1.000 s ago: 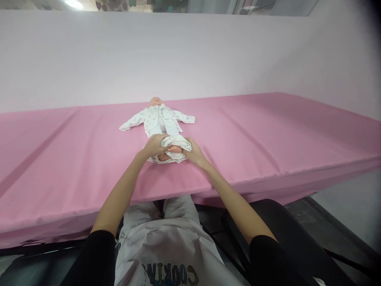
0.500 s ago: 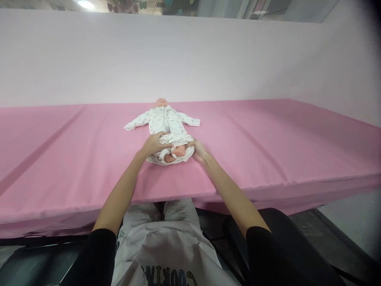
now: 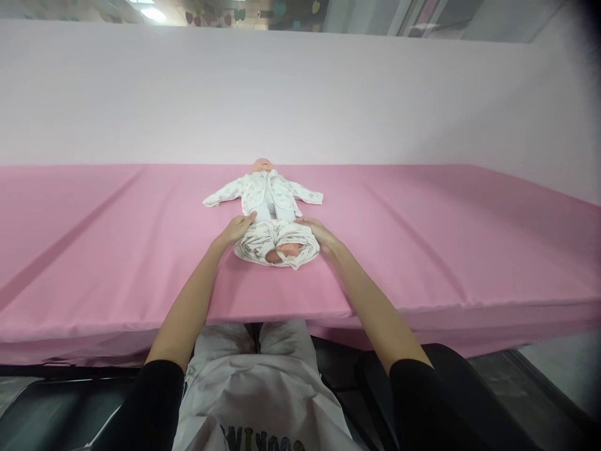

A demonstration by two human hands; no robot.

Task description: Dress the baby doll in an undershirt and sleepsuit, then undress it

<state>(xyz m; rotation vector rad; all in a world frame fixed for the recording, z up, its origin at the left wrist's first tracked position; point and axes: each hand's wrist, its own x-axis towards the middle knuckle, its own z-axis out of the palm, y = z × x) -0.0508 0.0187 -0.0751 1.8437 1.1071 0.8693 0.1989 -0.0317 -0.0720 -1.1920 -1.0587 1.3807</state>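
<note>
Between the left grip [image 3: 238, 229] and right grip [image 3: 319, 232], bunched trousers [image 3: 256, 240] spread wider than before around the feet [image 3: 288, 250] of a doll [image 3: 261, 165]. Both grips touch the trousers; whether either is closed, I cannot tell. Beyond them, an open jacket [image 3: 254, 186] lies above the pink surface [image 3: 404, 238].

White wall [image 3: 300, 94] behind the pink-covered table [image 3: 413, 250] from where I'm standing. Window [image 3: 361, 15] above, bright lamp [image 3: 153, 14] showing in it. Black chairs [image 3: 51, 413] along the near side. Floor [image 3: 504, 379] dark grey.
</note>
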